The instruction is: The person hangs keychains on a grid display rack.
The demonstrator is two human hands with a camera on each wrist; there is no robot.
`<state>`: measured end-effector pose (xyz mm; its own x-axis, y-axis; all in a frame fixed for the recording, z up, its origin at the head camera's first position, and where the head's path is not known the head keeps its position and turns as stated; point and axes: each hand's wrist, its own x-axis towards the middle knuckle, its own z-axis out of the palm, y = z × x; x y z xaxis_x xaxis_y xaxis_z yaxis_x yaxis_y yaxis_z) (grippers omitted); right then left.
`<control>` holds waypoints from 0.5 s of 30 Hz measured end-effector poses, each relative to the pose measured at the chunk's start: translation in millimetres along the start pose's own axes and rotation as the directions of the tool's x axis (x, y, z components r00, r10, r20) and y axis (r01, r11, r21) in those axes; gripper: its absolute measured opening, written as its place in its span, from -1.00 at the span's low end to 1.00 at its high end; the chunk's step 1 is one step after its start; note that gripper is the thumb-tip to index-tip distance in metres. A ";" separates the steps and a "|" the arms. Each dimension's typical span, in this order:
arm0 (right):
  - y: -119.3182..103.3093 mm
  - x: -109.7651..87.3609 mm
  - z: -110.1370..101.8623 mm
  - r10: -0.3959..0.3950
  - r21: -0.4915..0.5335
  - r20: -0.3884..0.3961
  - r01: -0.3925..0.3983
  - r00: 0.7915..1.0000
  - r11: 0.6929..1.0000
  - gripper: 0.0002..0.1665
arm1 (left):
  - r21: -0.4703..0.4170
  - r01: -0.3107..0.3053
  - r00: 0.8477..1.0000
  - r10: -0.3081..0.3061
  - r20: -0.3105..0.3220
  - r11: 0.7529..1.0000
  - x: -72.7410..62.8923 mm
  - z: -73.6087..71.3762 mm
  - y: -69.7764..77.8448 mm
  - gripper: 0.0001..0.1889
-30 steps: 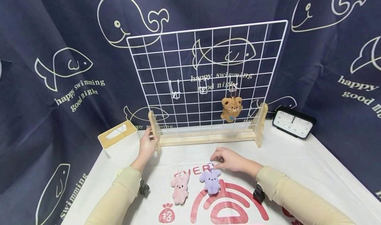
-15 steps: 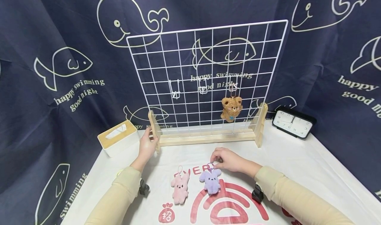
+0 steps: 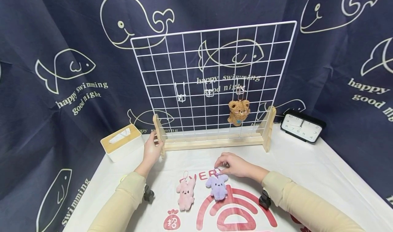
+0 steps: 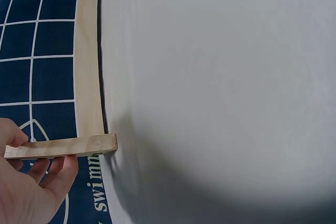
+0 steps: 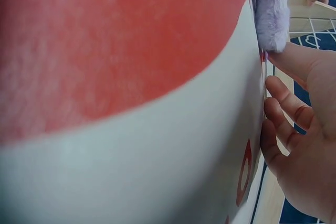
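My left hand [image 3: 152, 149] grips the wooden end foot [image 4: 89, 144] of a white wire grid rack [image 3: 212, 30], thumb on one side, fingers on the other. My right hand [image 3: 237, 164] is low over the cloth, its fingertips right at the purple ring [image 3: 216, 171] of a lilac plush bunny keychain [image 3: 218, 188]. In the right wrist view the thumb [image 5: 296, 61] meets the ring below the lilac fur [image 5: 273, 19]; I cannot tell whether the ring is pinched. A pink plush bunny keychain [image 3: 186, 193] lies to the left. A brown teddy bear keychain [image 3: 238, 112] hangs from the rack's right hook.
Two more white hooks, left [image 3: 181, 97] and middle [image 3: 209, 92], hang on the grid without keychains. A tissue box [image 3: 122, 141] stands left of the rack, a black desk clock [image 3: 303, 126] to its right. Behind is a navy curtain [image 3: 76, 20] with fish drawings.
My right fingertips have shifted slightly left at the purple ring, and the ring looks narrower and tilted. The left hand, the rack and the other keychains have stayed put.
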<state>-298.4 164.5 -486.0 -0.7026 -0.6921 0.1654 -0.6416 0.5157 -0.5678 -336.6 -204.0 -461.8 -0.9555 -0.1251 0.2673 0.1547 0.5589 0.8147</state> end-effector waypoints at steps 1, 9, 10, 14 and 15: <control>-0.3 0.2 0.1 0.001 0.000 0.003 -0.001 1.000 1.000 -0.77 | 0.000 0.003 1.000 -0.003 0.002 1.000 -0.1 0.0 0.1 -0.40; -1.9 3.5 0.5 0.010 0.030 0.023 -0.010 1.000 0.999 -0.77 | -0.003 0.008 1.000 -0.008 0.008 1.000 0.8 -1.0 1.0 -0.40; -1.5 3.8 1.0 0.008 0.041 0.021 -0.009 1.000 0.999 -0.77 | -0.002 0.010 1.000 -0.010 0.010 1.000 0.8 -1.2 0.9 -0.40; -1.4 4.9 3.6 0.010 0.112 0.015 -0.011 1.000 0.994 -0.74 | -0.002 0.014 1.000 -0.014 0.012 1.000 0.8 -1.1 1.2 -0.39; -1.6 4.9 4.1 0.010 0.129 0.015 -0.012 1.000 0.992 -0.74 | -0.002 0.015 1.000 -0.015 0.012 1.000 0.8 -1.0 1.2 -0.39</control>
<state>-299.6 158.3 -487.6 -0.7042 -0.6945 0.1475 -0.5884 0.4546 -0.6687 -336.9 -204.2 -460.1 -0.9606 -0.1242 0.2488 0.1406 0.5550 0.8199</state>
